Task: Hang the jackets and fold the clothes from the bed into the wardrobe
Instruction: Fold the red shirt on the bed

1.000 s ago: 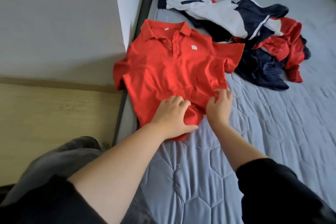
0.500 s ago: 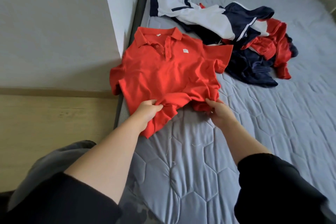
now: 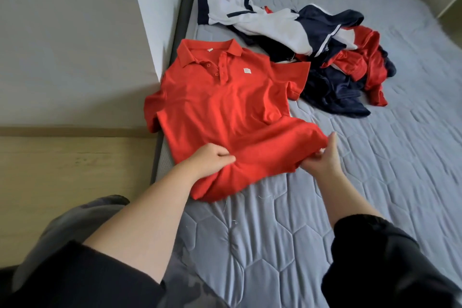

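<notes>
The left hand (image 3: pixel 212 160) and the right hand (image 3: pixel 322 160) each pinch the bottom hem of the red polo shirt (image 3: pixel 225 102), one at either corner, likely to pull it flat or lift the hem for a fold. Beyond both grips the shirt lies face up on the bed (image 3: pixel 375 182), collar farthest away, buttons showing, lower part rumpled. Past it sits a pile of clothes (image 3: pixel 312 45).

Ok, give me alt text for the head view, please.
Both hands grip the bottom hem of a red polo shirt spread face-up on a grey quilted bed, left hand, right hand. A pile of clothes lies beyond it.
</notes>
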Tool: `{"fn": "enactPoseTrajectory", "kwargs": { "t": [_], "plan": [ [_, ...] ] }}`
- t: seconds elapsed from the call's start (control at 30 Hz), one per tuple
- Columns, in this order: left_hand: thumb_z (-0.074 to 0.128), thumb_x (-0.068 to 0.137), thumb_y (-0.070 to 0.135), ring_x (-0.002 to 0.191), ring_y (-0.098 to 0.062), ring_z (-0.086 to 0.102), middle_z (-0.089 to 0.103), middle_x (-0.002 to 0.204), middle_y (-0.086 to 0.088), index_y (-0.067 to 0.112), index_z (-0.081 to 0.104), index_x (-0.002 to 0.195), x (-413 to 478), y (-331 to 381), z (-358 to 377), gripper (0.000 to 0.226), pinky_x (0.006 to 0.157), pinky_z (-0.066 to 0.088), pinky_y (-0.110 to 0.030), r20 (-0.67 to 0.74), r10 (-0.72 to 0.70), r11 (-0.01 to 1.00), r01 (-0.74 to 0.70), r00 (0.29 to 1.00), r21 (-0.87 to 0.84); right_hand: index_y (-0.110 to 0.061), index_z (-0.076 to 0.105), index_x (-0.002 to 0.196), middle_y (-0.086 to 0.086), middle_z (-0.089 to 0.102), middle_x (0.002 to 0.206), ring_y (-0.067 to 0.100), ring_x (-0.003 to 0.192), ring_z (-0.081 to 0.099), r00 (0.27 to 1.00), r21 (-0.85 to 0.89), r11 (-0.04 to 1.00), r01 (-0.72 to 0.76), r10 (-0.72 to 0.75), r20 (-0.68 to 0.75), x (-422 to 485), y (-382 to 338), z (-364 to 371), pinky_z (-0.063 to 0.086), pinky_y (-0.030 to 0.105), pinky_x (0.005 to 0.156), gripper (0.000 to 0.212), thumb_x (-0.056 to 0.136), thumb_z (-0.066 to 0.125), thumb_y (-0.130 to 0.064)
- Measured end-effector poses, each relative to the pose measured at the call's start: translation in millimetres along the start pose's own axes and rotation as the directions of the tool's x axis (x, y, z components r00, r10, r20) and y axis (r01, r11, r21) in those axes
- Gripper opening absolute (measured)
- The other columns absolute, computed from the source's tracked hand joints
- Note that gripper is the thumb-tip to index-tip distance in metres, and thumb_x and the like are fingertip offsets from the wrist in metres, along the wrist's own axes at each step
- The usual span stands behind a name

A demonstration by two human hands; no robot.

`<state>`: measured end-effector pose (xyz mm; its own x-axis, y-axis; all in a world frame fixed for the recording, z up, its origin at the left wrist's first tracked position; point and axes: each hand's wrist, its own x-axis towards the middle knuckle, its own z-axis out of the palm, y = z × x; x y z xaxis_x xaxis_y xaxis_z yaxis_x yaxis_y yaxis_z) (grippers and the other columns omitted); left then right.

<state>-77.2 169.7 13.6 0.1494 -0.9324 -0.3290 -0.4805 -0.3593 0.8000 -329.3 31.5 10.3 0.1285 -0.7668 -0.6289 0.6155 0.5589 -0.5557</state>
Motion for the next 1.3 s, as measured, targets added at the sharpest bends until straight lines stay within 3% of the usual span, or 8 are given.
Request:
{"fn": "enactPoseTrajectory", "kwargs": {
  "t": [0.2, 0.33, 0.57, 0.77, 0.9, 1.07, 1.2, 1.3],
  "plan": [
    [0.062, 0.085, 0.020, 0.103, -0.023, 0.055, 0.060, 0.105, -0.002, 0.019, 0.066, 0.110, -18.5, 9.9, 31.1, 0.026, 0.084, 0.045, -0.034, -0.191, 0.330, 0.810, -0.173, 0.924, 0.561, -0.013, 0.058, 0.127, 0.009, 0.071, 0.108, 0.022, 0.097, 0.067, 0.981, -0.376, 0.911, -0.170, 0.192, 0.021, -22.5, 51.1, -13.8, 0.055, 0.044, 0.083, 0.052, 0.082, 0.068, -0.037],
    [0.079, 0.064, 0.012, 0.061, -0.026, 0.061, 0.056, 0.068, -0.004, 0.011, 0.063, 0.071, -33.9, 25.0, 39.5, 0.018, 0.045, 0.044, -0.030, -0.158, 0.711, 0.596, -0.468, 0.685, 0.653, -0.008, 0.061, 0.114, 0.009, 0.074, 0.086, 0.020, 0.071, 0.071, 0.996, -0.429, 0.899, -0.086, 0.083, -0.026, -31.0, 52.7, -15.6, 0.060, 0.036, 0.061, 0.028, 0.087, 0.067, -0.015],
    [0.066, 0.081, 0.039, 0.097, -0.021, 0.050, 0.047, 0.107, -0.003, 0.019, 0.040, 0.112, -41.0, 14.1, 78.1, 0.046, 0.059, 0.035, -0.031, -0.029, 0.348, 0.445, -0.138, 0.937, 0.885, -0.003, 0.052, 0.076, 0.006, 0.056, 0.042, 0.011, 0.033, 0.055, 0.981, -0.239, 0.967, -0.087, 0.042, -0.187, -52.1, 45.3, 1.9, 0.050, 0.020, 0.039, 0.019, 0.092, 0.049, 0.007],
    [0.050, 0.075, -0.001, 0.095, -0.023, 0.052, 0.055, 0.095, 0.001, 0.020, 0.052, 0.094, -38.4, 14.3, 51.9, 0.028, 0.062, 0.033, -0.031, -0.125, 0.314, 0.655, -0.119, 0.941, 0.746, -0.010, 0.044, 0.069, 0.002, 0.047, 0.038, 0.006, 0.028, 0.046, 0.972, -0.283, 0.959, -0.034, -0.034, -0.231, -64.1, 45.9, 1.9, 0.041, 0.015, 0.033, 0.029, 0.088, 0.043, 0.012],
    [0.046, 0.075, 0.000, 0.058, -0.016, 0.047, 0.044, 0.050, 0.006, 0.015, 0.054, 0.055, -34.7, 26.5, 22.9, 0.026, 0.054, 0.035, -0.023, 0.042, 0.058, 0.981, -0.064, 0.997, 0.181, -0.016, 0.047, 0.079, 0.005, 0.049, 0.070, 0.014, 0.056, 0.050, 0.952, -0.481, 0.874, 0.072, -0.204, -0.228, -65.2, 46.1, -6.9, 0.044, 0.021, 0.040, 0.025, 0.084, 0.052, 0.007],
    [0.043, 0.095, 0.021, 0.053, -0.008, 0.060, 0.068, 0.069, -0.001, 0.014, 0.065, 0.085, -44.5, 30.0, 20.4, 0.025, 0.050, 0.044, -0.017, 0.600, -0.280, 0.959, 0.193, 0.749, 0.206, -0.005, 0.055, 0.083, 0.011, 0.058, 0.060, 0.019, 0.045, 0.053, 0.987, -0.976, 0.160, -0.150, -0.034, -0.157, -69.7, 38.7, -33.9, 0.045, 0.026, 0.047, 0.012, 0.085, 0.063, -0.013],
    [0.047, 0.089, 0.020, 0.060, -0.014, 0.065, 0.072, 0.078, -0.004, 0.018, 0.070, 0.094, -39.1, 17.9, 27.0, 0.024, 0.054, 0.047, -0.018, 0.217, -0.073, 0.930, -0.012, 0.974, 0.367, 0.001, 0.059, 0.100, 0.019, 0.066, 0.092, 0.033, 0.078, 0.066, 0.956, -0.993, -0.058, -0.103, -0.280, -0.083, -60.4, 25.0, -44.7, 0.051, 0.037, 0.069, 0.042, 0.090, 0.058, -0.040],
    [0.049, 0.087, 0.020, 0.099, -0.020, 0.063, 0.070, 0.104, 0.002, 0.027, 0.071, 0.101, -29.8, 6.4, 22.8, 0.027, 0.082, 0.045, -0.027, -0.113, 0.076, 0.890, -0.016, 0.991, 0.456, 0.001, 0.045, 0.128, 0.018, 0.055, 0.122, 0.034, 0.106, 0.058, 0.799, -0.951, 0.299, 0.082, -0.590, -0.117, -45.6, 15.0, -37.1, 0.047, 0.041, 0.089, 0.057, 0.087, 0.061, -0.036]
  ]
}}
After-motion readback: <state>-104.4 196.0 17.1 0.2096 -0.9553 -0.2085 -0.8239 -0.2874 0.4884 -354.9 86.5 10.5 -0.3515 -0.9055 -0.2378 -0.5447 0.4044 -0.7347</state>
